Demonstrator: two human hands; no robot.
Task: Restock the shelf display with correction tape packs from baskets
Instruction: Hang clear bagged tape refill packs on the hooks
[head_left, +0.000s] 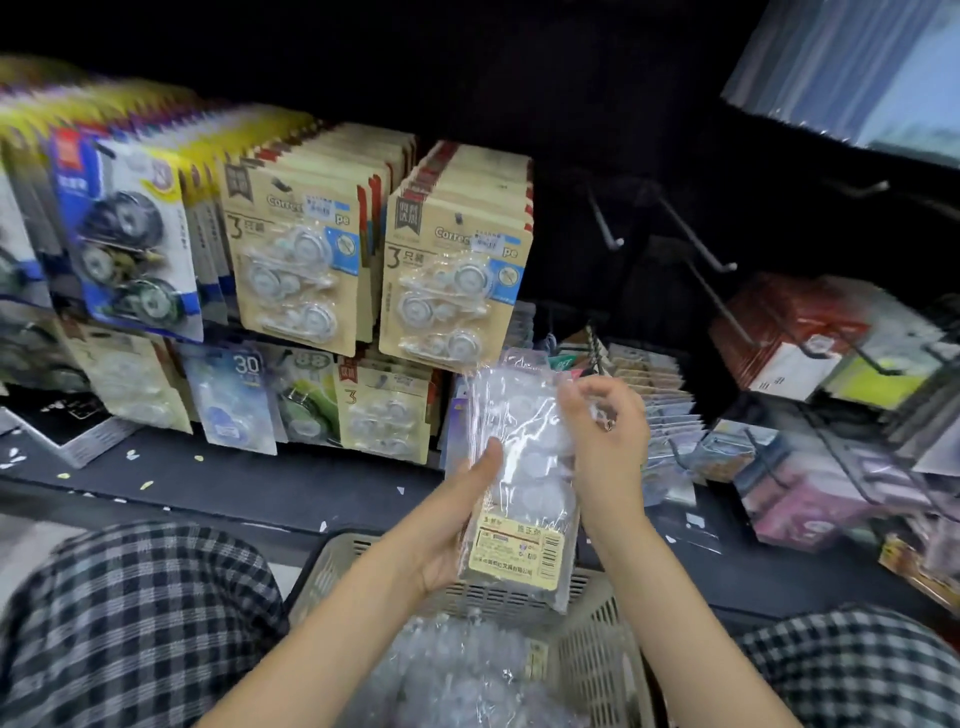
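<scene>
A dark, dimly lit back panel (519, 78) is seen at twelve o'clock. Bare metal display hooks (696, 234) are mounted at two o'clock, above a dark shelf board (234, 483).

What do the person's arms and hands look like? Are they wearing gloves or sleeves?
No gloves. The left hand and right hand are bare, and both forearms are bare too, with no sleeves, watch or rings that show. Lower down the person wears black-and-white checked clothing over the knees.
</scene>
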